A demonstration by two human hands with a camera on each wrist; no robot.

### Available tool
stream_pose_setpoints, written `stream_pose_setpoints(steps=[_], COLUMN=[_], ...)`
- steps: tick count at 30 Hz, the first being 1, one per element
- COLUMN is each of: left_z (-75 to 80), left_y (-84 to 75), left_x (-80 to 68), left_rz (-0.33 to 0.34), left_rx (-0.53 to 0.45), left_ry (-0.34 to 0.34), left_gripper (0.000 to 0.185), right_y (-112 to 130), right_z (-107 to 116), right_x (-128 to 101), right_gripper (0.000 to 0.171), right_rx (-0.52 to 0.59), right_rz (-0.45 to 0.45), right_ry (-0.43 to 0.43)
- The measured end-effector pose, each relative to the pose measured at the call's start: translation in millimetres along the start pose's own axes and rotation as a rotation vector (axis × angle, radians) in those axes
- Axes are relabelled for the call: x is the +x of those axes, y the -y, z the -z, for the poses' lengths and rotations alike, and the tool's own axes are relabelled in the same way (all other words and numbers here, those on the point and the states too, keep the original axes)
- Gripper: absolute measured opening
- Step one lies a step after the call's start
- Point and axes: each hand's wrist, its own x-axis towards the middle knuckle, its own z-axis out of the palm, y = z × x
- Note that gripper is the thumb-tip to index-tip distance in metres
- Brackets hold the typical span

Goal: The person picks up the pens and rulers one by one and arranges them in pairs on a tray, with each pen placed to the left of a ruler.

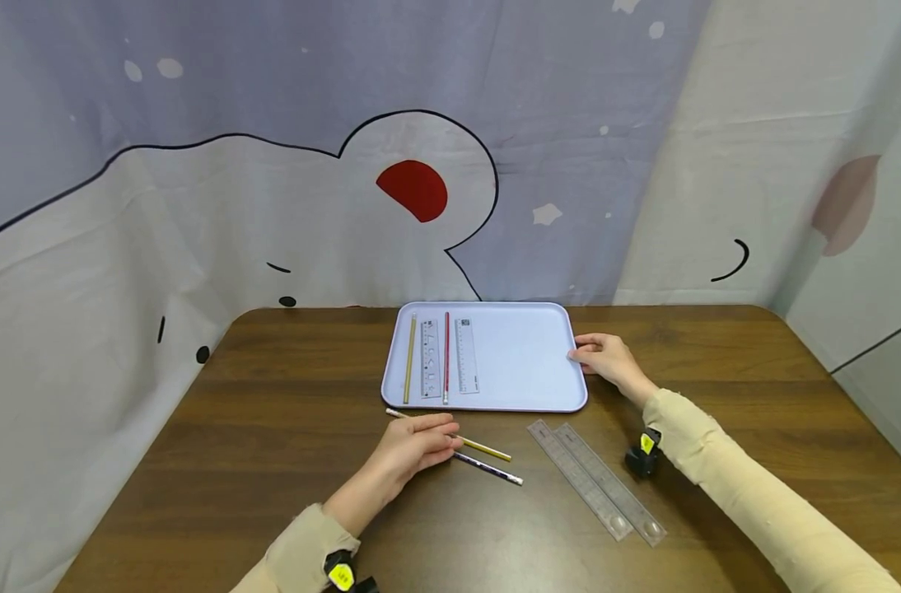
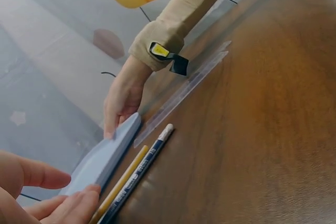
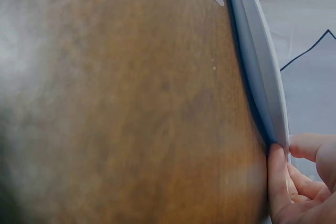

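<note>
- The left hand [image 1: 413, 449] lies on the brown wooden surface [image 1: 273, 461] just in front of the tray, fingers stretched toward two pencils and resting over their near parts; the grip is loose and flat, and whether a fingertip pinches either pencil cannot be told.
- The yellow pencil [image 1: 483, 447] lies slanted on the surface, one end poking out past the left hand toward the tray's front edge, the other pointing right.
- The dark blue pencil [image 1: 491, 469] with a white end lies just beside the yellow one, nearly parallel, a little nearer the person.
- In the left wrist view the same yellow pencil [image 2: 123, 182] and blue pencil [image 2: 139, 169] run side by side close along the tray's edge.
- The right hand [image 1: 604, 356] is at the right rim of the pale lilac tray [image 1: 525, 362]; its thumb and fingers pinch that rim, as the right wrist view shows with the fingers [image 3: 310, 145] over the tray edge [image 3: 262, 77].
- On the left part of the tray lie, side by side and lengthwise, a yellow pencil [image 1: 409, 358], a clear ruler [image 1: 430, 359], a red pencil [image 1: 446, 357] and a second clear ruler [image 1: 465, 356].
- Two more clear rulers [image 1: 595, 480] lie touching, slanted, on the surface between the blue pencil and the right forearm.
- Behind the surface hangs a printed cloth backdrop [image 1: 347, 123].
</note>
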Motion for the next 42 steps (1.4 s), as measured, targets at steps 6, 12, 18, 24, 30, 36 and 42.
stream_pose_setpoints(steps=[6,12,18,24,30,36,42], left_z=[4.9,11.0,17.7,24.8,27.5,25.7,24.2], left_y=[5.4,11.8,18.6,22.7,23.3,21.1,20.3], left_x=[-7.1,-13.3,-18.2,-23.1,-27.5,-26.2,-24.7], left_rz=[0.019,0.018,0.035,0.041,0.041,0.045,0.051], left_rx=[-0.037,-0.061,-0.096,-0.113,-0.125,-0.145,-0.155], left_ry=[0.028,0.031,0.023,0.012,0.008,-0.005,-0.018], left_gripper=[0.051,0.052,0.051,0.051,0.054,0.057,0.056], right_y=[0.3,-0.7,-0.7,1.3,1.0,0.7,0.5], right_z=[0.1,-0.4,-0.6,-0.3,0.6,0.8,0.1], right_x=[0.4,1.2,0.8,-0.4,0.4,-0.2,-0.3], right_gripper=[0.047,0.046,0.046,0.047,0.047,0.046,0.046], right_rx=[0.009,0.014,0.01,-0.007,-0.003,0.007,0.008], right_rz=[0.004,0.007,0.013,0.008,0.003,0.003,0.0], right_ry=[0.003,0.005,0.005,0.002,0.002,-0.001,0.0])
